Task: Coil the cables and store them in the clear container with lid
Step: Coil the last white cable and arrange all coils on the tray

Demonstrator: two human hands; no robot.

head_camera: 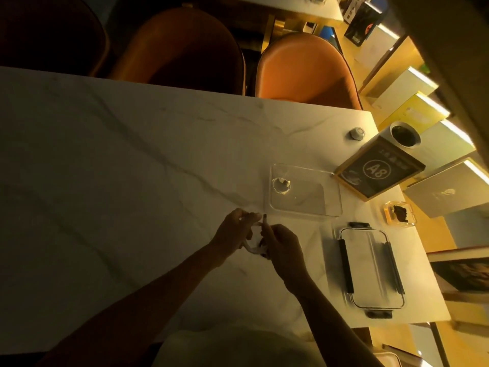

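Note:
Over the white marble table point(105, 168), my left hand point(235, 229) and my right hand point(284, 247) both hold a white cable point(252, 247) that curves into a loop between them. Its dark plug end sticks up between my fingertips. Just beyond my hands stands the clear container point(333, 207), uncovered, with one coiled white cable point(281, 185) lying in its far left corner. The clear lid point(370, 266) with black clips lies flat on the table to the right of my hands.
A black A8 sign in a gold frame point(378, 173) and a white cylinder point(404, 135) stand at the right edge. A small round white object point(357, 133) and a glass ashtray point(399, 213) sit nearby. Orange chairs point(304, 70) line the far side.

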